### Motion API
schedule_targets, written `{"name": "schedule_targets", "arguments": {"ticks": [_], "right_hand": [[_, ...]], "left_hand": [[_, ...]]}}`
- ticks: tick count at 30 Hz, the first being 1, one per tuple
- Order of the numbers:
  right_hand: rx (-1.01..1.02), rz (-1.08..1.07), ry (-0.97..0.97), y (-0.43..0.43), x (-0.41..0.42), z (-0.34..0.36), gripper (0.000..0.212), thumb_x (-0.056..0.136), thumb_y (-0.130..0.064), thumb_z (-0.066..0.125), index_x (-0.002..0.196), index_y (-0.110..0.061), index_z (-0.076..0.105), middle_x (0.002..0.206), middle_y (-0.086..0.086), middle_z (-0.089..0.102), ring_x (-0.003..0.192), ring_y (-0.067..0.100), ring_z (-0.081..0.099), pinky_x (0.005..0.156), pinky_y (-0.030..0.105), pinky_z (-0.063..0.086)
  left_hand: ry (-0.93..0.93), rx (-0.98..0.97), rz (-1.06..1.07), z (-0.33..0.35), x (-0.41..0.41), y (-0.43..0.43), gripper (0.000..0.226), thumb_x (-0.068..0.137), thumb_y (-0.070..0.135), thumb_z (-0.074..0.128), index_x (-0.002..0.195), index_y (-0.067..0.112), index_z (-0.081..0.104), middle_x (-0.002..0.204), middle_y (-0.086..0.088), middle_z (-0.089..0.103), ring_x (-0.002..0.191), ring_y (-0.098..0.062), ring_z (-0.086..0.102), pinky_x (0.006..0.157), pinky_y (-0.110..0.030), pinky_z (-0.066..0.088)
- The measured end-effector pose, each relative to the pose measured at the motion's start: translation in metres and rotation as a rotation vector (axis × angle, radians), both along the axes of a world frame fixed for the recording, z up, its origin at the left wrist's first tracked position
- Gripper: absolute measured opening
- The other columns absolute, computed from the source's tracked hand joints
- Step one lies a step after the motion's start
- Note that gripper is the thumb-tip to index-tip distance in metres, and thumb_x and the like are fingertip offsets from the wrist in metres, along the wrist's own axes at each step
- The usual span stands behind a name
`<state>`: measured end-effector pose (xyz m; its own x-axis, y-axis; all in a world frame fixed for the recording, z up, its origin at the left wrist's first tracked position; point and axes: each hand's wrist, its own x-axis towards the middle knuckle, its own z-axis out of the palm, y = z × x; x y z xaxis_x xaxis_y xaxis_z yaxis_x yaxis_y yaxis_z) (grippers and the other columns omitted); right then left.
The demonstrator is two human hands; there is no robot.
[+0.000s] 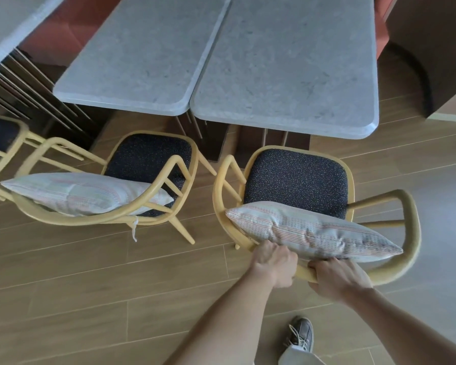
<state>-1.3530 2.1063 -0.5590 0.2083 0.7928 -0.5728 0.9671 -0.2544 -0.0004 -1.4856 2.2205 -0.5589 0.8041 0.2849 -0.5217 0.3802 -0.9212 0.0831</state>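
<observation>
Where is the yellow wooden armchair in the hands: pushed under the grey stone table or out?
Out. The chair's whole dark speckled seat shows clear of the table edge.

**Near chair** point(408, 233): the curved back rail is gripped by the left hand point(274, 262) and the right hand point(337, 277). A striped cushion point(308, 230) leans on the rail right over the fingers and blocks any reach across to the seat.

**Armrest loops:** open frames on both sides, wide enough to see the floor through.

**Gap between chairs:** a narrow strip of floor point(90, 272), hemmed in by the armrests of the near chair and the second chair point(158, 185).

**Ahead:** the rounded edge of the grey worktop point(287, 75) stands near the seat front, with the dark table base point(248, 143) beneath it.

**Behind:** broad bare boards, with one shoe point(302, 334) low at the right.

**Right flank:** open floor, with a dark cabinet point(432, 61) well apart.
</observation>
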Motion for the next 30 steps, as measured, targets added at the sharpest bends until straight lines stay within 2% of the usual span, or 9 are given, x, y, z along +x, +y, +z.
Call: {"name": "schedule_targets", "arguments": {"ticks": [7,12,19,30], "right_hand": [[-0.008,0.013,0.012,0.033,-0.034,0.001,0.04,0.094,-0.054,0.041,0.122,-0.038,0.066,0.119,-0.007,0.076,0.108,0.024,0.073,0.09,0.035,0.056],[-0.008,0.044,0.011,0.053,-0.051,0.001,0.04,0.095,-0.054,0.042,0.123,-0.039,0.066,0.12,-0.007,0.076,0.109,0.025,0.072,0.091,0.036,0.055],[-0.009,0.058,0.017,0.067,-0.058,-0.004,0.042,0.092,-0.052,0.042,0.122,-0.037,0.067,0.119,-0.006,0.076,0.108,0.025,0.072,0.09,0.035,0.055],[0.02,0.065,0.027,0.06,-0.073,-0.008,0.043,0.092,-0.051,0.041,0.12,-0.032,0.069,0.115,-0.002,0.077,0.105,0.03,0.073,0.089,0.038,0.056]], "left_hand": [[0.005,0.017,0.016,0.0,-0.036,0.028,0.032,0.098,0.04,0.067,0.115,0.013,0.072,0.115,-0.014,0.076,0.102,-0.035,0.074,0.087,-0.045,0.057],[0.008,0.016,0.049,-0.001,-0.056,0.045,0.029,0.098,0.037,0.067,0.113,0.013,0.072,0.112,-0.014,0.076,0.099,-0.035,0.075,0.085,-0.045,0.058],[-0.01,0.026,0.052,0.0,-0.066,0.057,0.03,0.098,0.037,0.066,0.114,0.013,0.075,0.111,-0.014,0.077,0.1,-0.035,0.075,0.081,-0.043,0.052],[0.017,0.023,0.064,-0.001,-0.082,0.052,0.033,0.099,0.04,0.066,0.114,0.012,0.074,0.11,-0.017,0.076,0.099,-0.037,0.074,0.086,-0.047,0.055]]}}
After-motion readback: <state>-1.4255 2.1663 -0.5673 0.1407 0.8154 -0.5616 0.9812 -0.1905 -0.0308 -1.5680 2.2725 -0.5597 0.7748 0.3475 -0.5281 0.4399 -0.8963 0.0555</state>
